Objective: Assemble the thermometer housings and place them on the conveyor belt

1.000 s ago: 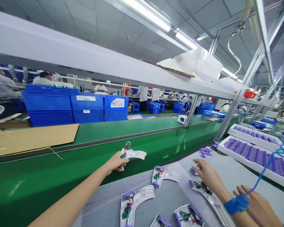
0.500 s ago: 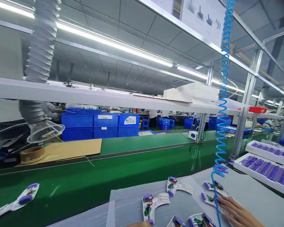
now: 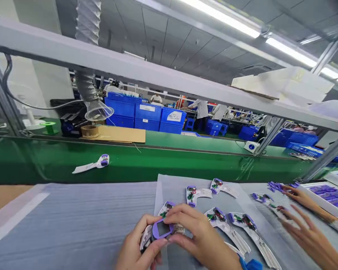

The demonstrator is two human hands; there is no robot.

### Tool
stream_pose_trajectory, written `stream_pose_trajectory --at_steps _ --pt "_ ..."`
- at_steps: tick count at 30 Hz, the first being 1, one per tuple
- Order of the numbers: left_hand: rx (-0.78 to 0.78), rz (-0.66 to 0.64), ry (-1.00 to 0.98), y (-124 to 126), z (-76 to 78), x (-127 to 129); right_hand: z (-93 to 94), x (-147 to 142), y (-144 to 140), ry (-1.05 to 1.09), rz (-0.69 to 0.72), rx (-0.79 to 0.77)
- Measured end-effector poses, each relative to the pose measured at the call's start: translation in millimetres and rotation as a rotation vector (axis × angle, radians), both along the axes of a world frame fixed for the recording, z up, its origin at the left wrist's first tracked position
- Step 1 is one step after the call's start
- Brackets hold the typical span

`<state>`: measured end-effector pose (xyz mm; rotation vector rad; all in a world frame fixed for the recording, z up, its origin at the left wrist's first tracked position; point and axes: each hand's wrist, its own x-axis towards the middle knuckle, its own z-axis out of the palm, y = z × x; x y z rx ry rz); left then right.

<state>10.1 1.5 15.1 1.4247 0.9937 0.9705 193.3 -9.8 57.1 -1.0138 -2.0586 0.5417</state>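
Hands, left (image 3: 139,249) and right (image 3: 197,236), pinch a purple frame (image 3: 162,228) over a half-hidden white casing (image 3: 146,238)

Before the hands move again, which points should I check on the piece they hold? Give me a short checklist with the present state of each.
1. Left hand grips the white shell from below: ok.
2. Right hand has fingers on the purple ring: ok.
3. Purple ring is seated flat on the shell: cannot tell, fingers cover the edges.
4. Wires inside the shell are tucked in: cannot tell, mostly hidden.
5. Other open shells lie apart from the held piece on the grey mat: ok.
6. Another person's hand is at the right, apart from the held piece: ok.
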Motion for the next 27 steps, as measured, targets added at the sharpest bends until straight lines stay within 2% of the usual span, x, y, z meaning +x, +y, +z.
stream_pose_trajectory --at_steps 6,14,21,27 --pt "0.047 0.011 0.096 -6 8.7 1 -6.9 -6 -10 -0.132 -0.068 0.126" --pt "0.056 0.041 0.092 -8 4.5 -3 -15.7 -8 -9 -0.056 -0.087 0.306" --pt "0.106 0.037 0.182 -5 11.4 -6 -15.5 -8 -5 -0.044 -0.057 0.289" --pt "0.088 0.019 0.159 -6 13.2 -3 -16.5 -4 -6 -0.059 -0.064 0.292"
